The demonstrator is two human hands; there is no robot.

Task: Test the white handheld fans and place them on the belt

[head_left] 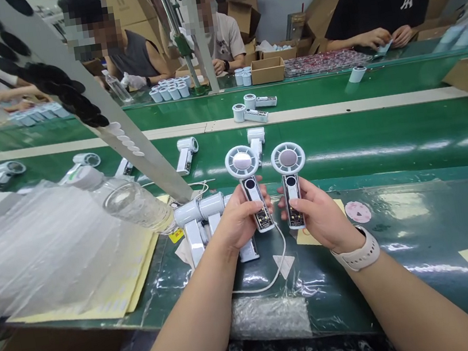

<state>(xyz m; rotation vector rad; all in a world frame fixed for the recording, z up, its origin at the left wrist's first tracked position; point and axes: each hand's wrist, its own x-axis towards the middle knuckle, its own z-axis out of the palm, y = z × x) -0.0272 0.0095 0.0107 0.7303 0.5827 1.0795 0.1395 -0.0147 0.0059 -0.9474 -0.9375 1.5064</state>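
Observation:
My left hand point(240, 218) is closed round the handle of a white hand-held fan point(247, 182), round head up, with its circuit board showing in the open handle. My right hand point(315, 213) grips a second fan of the same kind point(290, 179), also upright with its board exposed. The two fans stand side by side just above the near edge of the green conveyor belt point(386, 142). A white watch band sits on my right wrist. Two more white fan bodies point(199, 221) lie on the table just left of my left hand, and a thin white cable point(274, 277) loops under my hands.
A clear plastic bottle point(131, 201) lies at the left over plastic sheets and yellow label sheets point(103, 298). Several fans lie on the belt point(185, 153). Other people work across the belt, with a cardboard box point(267, 70) and white cylinders point(170, 90) before them. A slanted strip of black discs point(50, 79) crosses the upper left.

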